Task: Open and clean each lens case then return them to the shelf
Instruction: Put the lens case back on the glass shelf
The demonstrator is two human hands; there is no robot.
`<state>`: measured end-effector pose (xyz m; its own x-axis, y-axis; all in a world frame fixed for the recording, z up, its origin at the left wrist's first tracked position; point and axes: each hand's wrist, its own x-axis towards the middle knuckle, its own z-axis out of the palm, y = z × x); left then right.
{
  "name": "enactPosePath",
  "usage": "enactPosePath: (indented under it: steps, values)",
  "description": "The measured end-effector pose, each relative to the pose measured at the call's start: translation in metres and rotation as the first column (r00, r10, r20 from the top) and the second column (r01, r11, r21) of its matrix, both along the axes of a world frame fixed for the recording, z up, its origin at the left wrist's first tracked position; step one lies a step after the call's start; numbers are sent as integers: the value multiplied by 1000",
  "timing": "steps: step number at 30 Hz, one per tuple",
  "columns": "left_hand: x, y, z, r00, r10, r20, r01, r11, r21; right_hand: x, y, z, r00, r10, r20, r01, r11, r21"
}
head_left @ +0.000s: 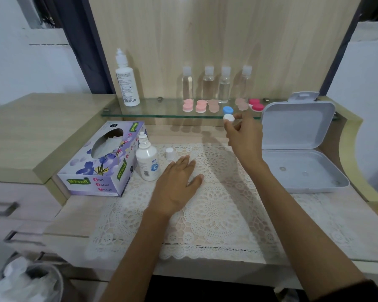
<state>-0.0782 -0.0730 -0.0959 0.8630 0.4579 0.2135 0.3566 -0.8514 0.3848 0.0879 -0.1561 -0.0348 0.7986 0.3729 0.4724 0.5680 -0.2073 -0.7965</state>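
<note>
My right hand (243,136) pinches the white-capped end of a blue and white lens case (228,114) at the front edge of the glass shelf (153,111). Several other lens cases stand in a row on the shelf: pink ones (188,105), beige ones (213,105) and a red one (256,105). My left hand (177,184) lies flat, fingers straight, on the lace mat (216,214). A small solution bottle (147,160) stands uncapped by that hand, its white cap (170,153) beside it on the mat.
A tissue box (103,162) sits left of the mat. An open grey plastic box (301,149) lies at the right. A tall white bottle (127,83) and several clear bottles (216,86) stand on the shelf. A bin with crumpled tissue (22,282) is at bottom left.
</note>
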Motion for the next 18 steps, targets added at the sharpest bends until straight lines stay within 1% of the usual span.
enactPosePath:
  steps: [4,9,11,14,18]
  values:
    - [0,1,0,1000,-1,13,1,1000,-7,12,12,6,999,-43,30,45,997,-65]
    - [0,0,0,1000,0,27,1,1000,-5,23,19,13,998,-59,26,62,990,-129]
    - [0,0,0,999,0,32,0,1000,-6,23,16,14,995,-62,73,72,986,-151]
    - [0,1,0,1000,0,27,0,1000,-8,19,10,11,980,-52,195,80,987,-142]
    - [1,2,0,999,-2,32,3,1000,-7,11,9,4,968,-26,249,74,980,-184]
